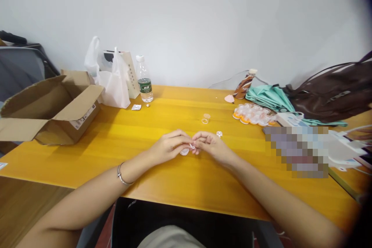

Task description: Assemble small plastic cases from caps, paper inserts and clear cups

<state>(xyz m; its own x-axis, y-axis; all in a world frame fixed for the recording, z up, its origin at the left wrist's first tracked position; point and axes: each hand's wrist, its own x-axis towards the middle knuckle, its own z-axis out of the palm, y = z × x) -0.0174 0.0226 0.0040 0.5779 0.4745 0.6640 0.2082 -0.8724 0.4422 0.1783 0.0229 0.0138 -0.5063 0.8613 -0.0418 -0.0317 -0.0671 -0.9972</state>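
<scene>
My left hand point(171, 145) and my right hand point(214, 147) meet just above the table, fingertips nearly touching. Both are closed in a pinch around a small white piece point(192, 146), thin and bent like a loop; the fingers hide much of it. Just below the left fingertips is a small round whitish cup or lid point(184, 151), partly covered by that hand. A flat white cut-out piece point(219, 134) lies behind my right hand. Farther back, a small clear cup point(206, 116) stands by a pale ring point(205, 121).
On the left are an open cardboard box point(84, 102), a white plastic bag point(114, 91) and a water bottle point(145, 85). To the right lie clear capsules with orange trim point(252, 114), a brown bottle point(244, 85), a teal cloth bundle point(270, 99) and a dark bag point(322, 97).
</scene>
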